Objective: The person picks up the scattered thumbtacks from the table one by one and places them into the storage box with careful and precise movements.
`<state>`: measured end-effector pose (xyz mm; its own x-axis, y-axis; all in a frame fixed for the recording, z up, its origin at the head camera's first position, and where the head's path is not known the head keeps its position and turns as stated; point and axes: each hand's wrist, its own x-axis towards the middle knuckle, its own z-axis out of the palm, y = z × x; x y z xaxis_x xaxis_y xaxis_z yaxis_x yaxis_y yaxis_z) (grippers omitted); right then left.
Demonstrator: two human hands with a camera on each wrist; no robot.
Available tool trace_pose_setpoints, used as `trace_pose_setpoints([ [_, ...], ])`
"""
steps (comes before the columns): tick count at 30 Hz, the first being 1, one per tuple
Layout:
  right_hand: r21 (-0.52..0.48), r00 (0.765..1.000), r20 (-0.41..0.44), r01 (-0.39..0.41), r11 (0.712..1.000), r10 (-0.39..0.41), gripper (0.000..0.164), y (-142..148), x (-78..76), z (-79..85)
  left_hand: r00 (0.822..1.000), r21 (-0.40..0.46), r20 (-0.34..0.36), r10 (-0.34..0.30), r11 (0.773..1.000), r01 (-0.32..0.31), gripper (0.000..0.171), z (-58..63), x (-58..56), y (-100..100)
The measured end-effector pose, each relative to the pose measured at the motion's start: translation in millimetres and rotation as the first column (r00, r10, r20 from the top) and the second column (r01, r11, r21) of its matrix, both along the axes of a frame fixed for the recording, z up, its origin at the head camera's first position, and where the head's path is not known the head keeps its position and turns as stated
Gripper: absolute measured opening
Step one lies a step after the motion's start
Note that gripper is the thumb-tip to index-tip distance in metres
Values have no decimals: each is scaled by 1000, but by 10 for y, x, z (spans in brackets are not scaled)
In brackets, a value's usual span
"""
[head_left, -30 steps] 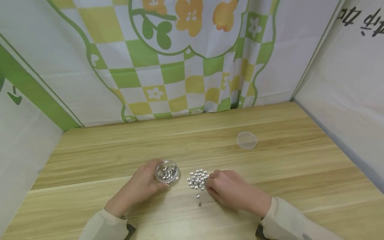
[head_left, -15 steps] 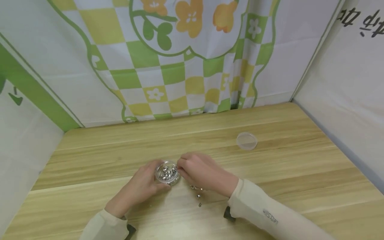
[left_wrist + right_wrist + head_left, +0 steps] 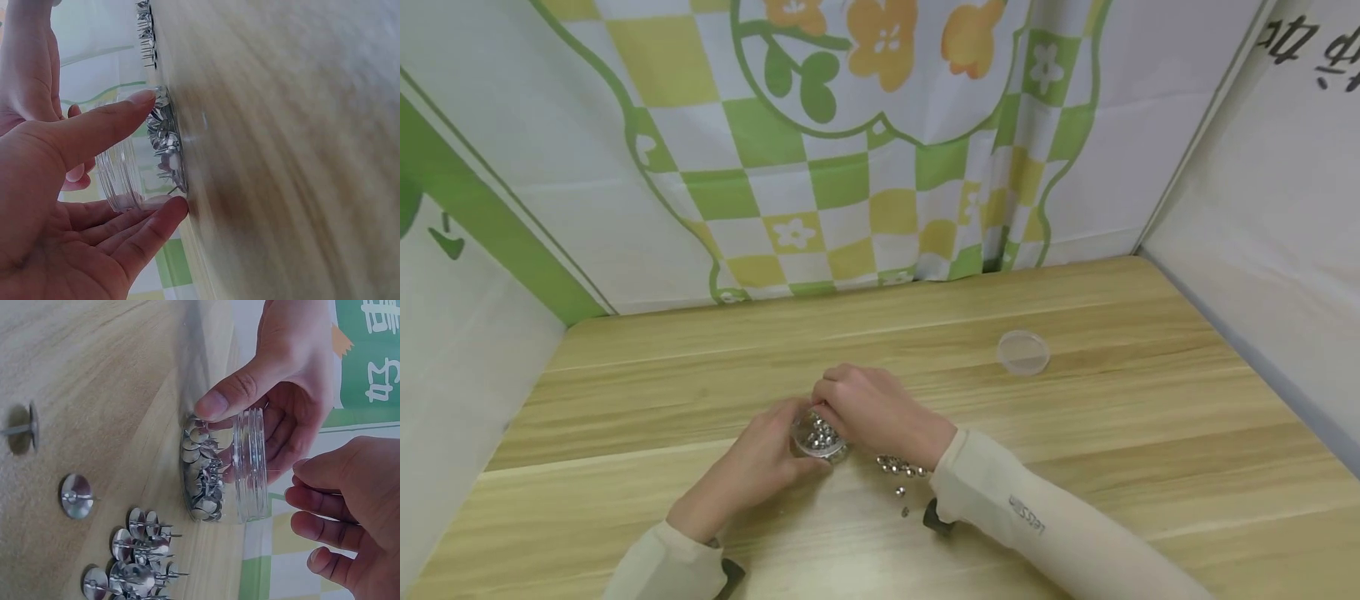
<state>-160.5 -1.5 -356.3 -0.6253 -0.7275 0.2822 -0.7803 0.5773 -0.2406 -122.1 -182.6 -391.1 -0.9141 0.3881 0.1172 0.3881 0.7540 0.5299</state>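
Note:
My left hand holds a small clear round jar upright on the table, its thumb and fingers on opposite sides. Silver thumbtacks fill the lower part of the jar. Over the jar's open mouth is my right hand. In the right wrist view its thumb and forefinger pinch a thumbtack, whose thin pin points toward the mouth; the tack's head is hidden by the fingers. Right of the jar lies a pile of thumbtacks, partly covered by the right forearm in the head view.
A clear round lid lies on the wooden table, farther back and to the right. Two single thumbtacks lie apart, including a tack near the pile. A patterned curtain hangs behind the table.
My right hand has gone from the tack pile leftward to the jar's mouth. The left hand stays on the jar. The head view has shifted slightly.

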Motion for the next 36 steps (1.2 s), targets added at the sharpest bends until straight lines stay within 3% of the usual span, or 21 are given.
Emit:
trace_pose_setpoints([
  [14,4,997,-81,-11,1000,11,12,141,69,-31,1000,0,0,-1,1000,1,69,29,5,5],
  [24,67,996,-67,-48,997,52,9,554,433,-103,998,-9,43,43,999,-42,73,59,15,9],
  [30,62,997,-44,-64,996,67,7,736,603,-152,999,-9,23,23,1000,-23,74,40,11,12],
  [36,109,990,-27,-131,985,135,4,871,726,-177,1000,-9,15,15,1000,-15,73,17,2,28],
])
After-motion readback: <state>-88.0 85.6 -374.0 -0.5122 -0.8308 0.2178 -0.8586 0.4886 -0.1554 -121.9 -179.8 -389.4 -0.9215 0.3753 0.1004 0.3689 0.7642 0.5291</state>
